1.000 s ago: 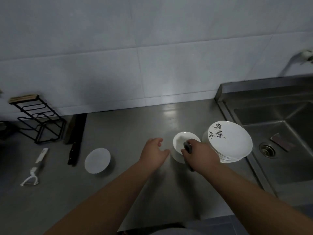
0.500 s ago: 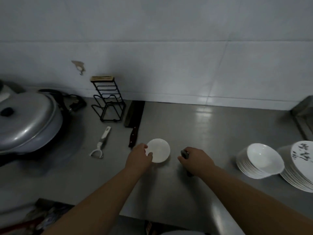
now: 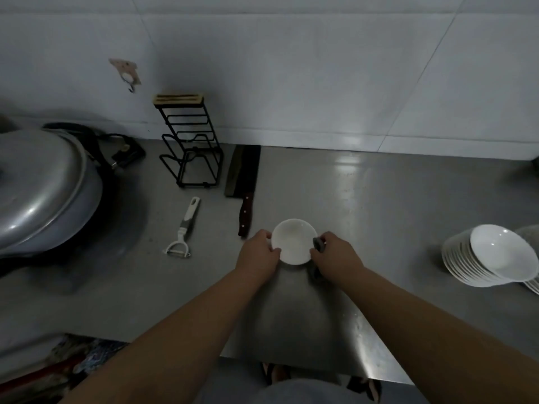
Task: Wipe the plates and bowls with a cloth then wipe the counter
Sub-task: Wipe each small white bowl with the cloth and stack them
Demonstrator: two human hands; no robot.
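Bowl, small and white, is gripped by left hand; right hand clutches dark cloth.

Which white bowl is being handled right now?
The small bowl, between the left hand and the right hand gripping the cloth; the larger bowl sits untouched on the plate stack.

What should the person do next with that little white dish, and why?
Probably steady the small dish with the left hand and sweep the dark cloth in the right hand across its inside: both hands flank its rim, with the cloth at the edge.
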